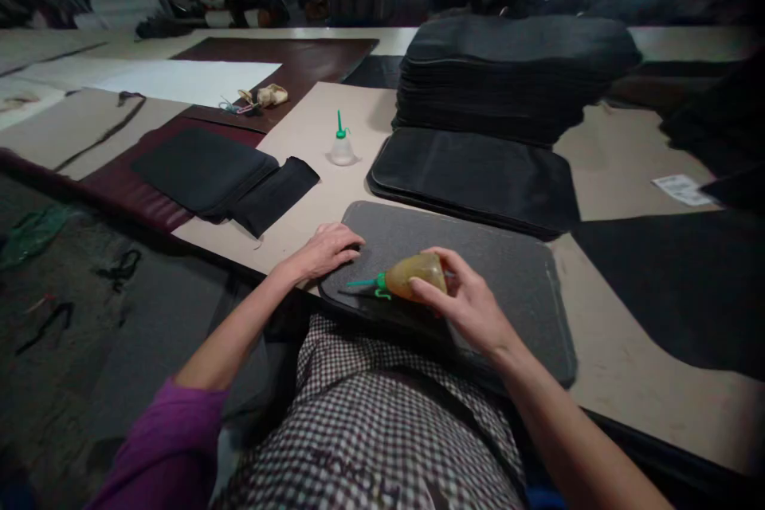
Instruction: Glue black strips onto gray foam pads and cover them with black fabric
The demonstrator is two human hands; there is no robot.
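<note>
My right hand (469, 295) is wrapped round a squeeze bottle (412, 277) of yellowish liquid, tipped on its side with its green nozzle pointing left. The nozzle tip hovers at or just above a dark grey rounded panel (478, 255) lying flat at the table's front edge; contact cannot be made out. On the panel's left edge rests my left hand (331, 249), fingers stretched out and slightly bent, holding nothing. A pale line runs along the panel's border. Farther back stands a second squeeze bottle (343, 147), clear with a green nozzle, upright.
Behind the panel lie a low pile of black panels (472, 175) and a tall stack of black pieces (508, 72). Black sheets (203, 167) and a black strip (275, 195) are at left. A large black piece (681, 279) covers the right side. A crumpled cloth (272, 96) sits farther back.
</note>
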